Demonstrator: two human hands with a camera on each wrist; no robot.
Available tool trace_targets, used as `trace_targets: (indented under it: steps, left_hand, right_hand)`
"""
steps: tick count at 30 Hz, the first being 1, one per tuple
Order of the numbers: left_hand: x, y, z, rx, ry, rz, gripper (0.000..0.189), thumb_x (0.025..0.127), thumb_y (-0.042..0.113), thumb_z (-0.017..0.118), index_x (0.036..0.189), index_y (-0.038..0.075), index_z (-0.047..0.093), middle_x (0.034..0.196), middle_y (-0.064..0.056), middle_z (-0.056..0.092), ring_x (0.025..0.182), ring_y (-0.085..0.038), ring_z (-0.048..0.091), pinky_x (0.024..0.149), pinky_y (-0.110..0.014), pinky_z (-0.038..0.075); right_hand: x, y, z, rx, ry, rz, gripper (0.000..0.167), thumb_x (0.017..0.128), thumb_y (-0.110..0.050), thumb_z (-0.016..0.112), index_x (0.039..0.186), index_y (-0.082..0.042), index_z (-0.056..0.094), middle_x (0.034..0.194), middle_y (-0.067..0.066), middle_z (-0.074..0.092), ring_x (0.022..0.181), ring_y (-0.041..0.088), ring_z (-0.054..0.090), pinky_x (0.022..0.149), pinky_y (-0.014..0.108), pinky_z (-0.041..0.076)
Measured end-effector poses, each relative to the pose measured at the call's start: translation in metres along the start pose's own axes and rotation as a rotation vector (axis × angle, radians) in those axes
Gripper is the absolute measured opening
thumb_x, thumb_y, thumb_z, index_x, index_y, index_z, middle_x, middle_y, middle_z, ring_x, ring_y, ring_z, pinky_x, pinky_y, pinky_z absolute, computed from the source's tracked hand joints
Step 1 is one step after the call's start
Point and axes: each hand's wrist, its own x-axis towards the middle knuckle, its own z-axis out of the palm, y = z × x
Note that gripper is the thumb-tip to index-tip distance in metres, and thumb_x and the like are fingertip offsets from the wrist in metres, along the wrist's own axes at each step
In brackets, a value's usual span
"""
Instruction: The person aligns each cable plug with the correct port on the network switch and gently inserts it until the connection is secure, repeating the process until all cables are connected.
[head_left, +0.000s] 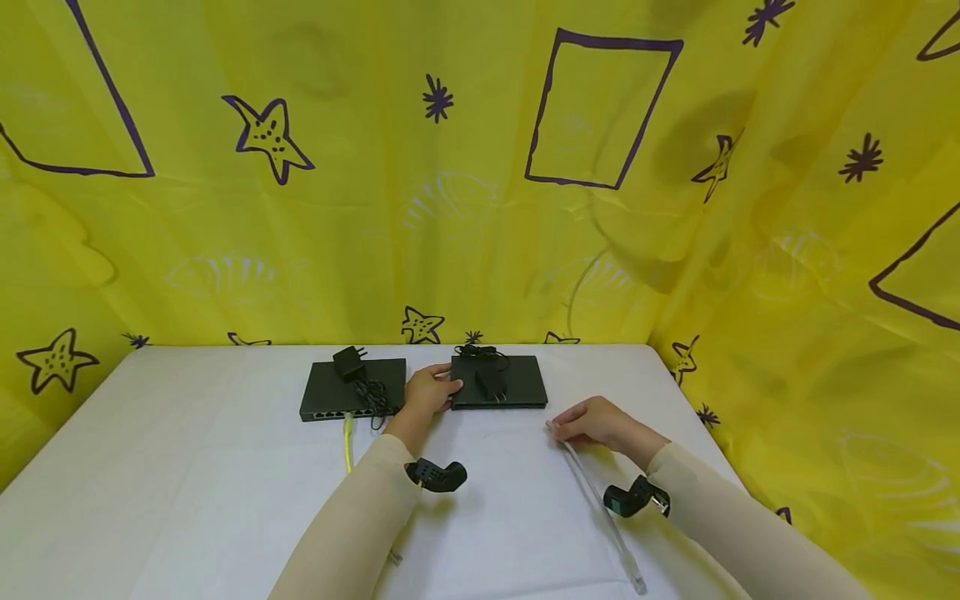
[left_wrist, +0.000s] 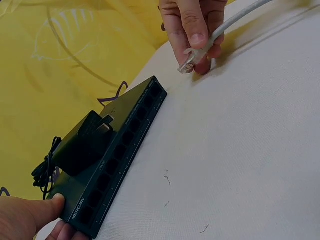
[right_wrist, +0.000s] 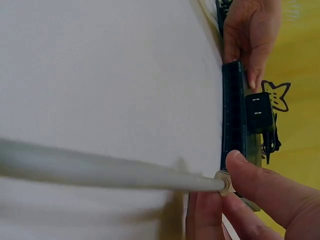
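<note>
My left hand (head_left: pixel 426 393) grips the left end of a black network switch (head_left: pixel 528 382), thumb on top and fingers underneath. The switch's row of ports faces the near side; "MERCURY" reads on it in the left wrist view. A black power adapter (head_left: pixel 491 383) with a coiled cord lies on top. To the right of the switch and nearer, my right hand (head_left: pixel 596 422) pinches one end of a grey Ethernet cable (head_left: pixel 596 487). Its clear plug (left_wrist: pixel 188 64) sticks out past the fingertips, apart from the switch. The cable's other plug (head_left: pixel 636 577) points toward the near edge.
A second black network switch (head_left: pixel 318 385) stands at left, with its own adapter (head_left: pixel 348 364) and coiled cord on top. A yellow Ethernet cable (head_left: pixel 347 446) runs from its front; a plug (head_left: pixel 394 557) shows beside my left sleeve. A yellow patterned curtain (head_left: pixel 480 250) hangs behind the white table (head_left: pixel 187 483).
</note>
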Motion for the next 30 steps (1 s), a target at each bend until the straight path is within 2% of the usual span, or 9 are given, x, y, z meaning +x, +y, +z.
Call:
trace_targets:
  steps: [3,10,14,30]
  left_hand:
    - [0.001,0.000,0.000,-0.005,0.000,-0.004,0.049,0.089,0.011,0.073,0.136,0.014,0.061,0.126,-0.014,0.065,0.097,-0.024,0.067,0.078,-0.032,0.060]
    - [0.001,0.000,0.000,0.002,-0.003,-0.003,0.049,0.089,0.011,0.074,0.136,0.015,0.061,0.126,-0.014,0.065,0.093,-0.021,0.066,0.076,-0.031,0.061]
    - [0.001,0.000,0.001,0.004,-0.005,-0.005,0.049,0.089,0.011,0.073,0.136,0.015,0.061,0.126,-0.014,0.065,0.093,-0.021,0.065,0.076,-0.031,0.061]
    - [0.002,0.000,0.001,0.004,-0.008,-0.006,0.049,0.089,0.011,0.073,0.137,0.015,0.060,0.128,-0.014,0.064,0.098,-0.023,0.066,0.078,-0.032,0.060]
  right_hand:
    - [0.002,0.000,-0.003,0.043,-0.040,0.003,0.027,0.088,0.000,0.070,0.111,0.014,0.067,0.090,0.010,0.075,0.074,0.011,0.066,0.070,0.024,0.059]
    - [0.006,0.001,-0.006,0.159,-0.038,0.058,0.029,0.091,-0.003,0.068,0.115,0.013,0.066,0.085,0.004,0.074,0.073,0.010,0.067,0.067,0.020,0.058]
    - [0.007,0.002,-0.006,0.220,-0.064,0.062,0.031,0.093,-0.002,0.065,0.119,0.016,0.062,0.083,0.003,0.073,0.072,0.010,0.066,0.066,0.019,0.058]
    - [0.014,0.002,-0.003,0.314,-0.107,0.103,0.022,0.096,-0.003,0.061,0.115,0.008,0.064,0.079,0.000,0.070,0.068,0.008,0.064,0.066,0.019,0.058]
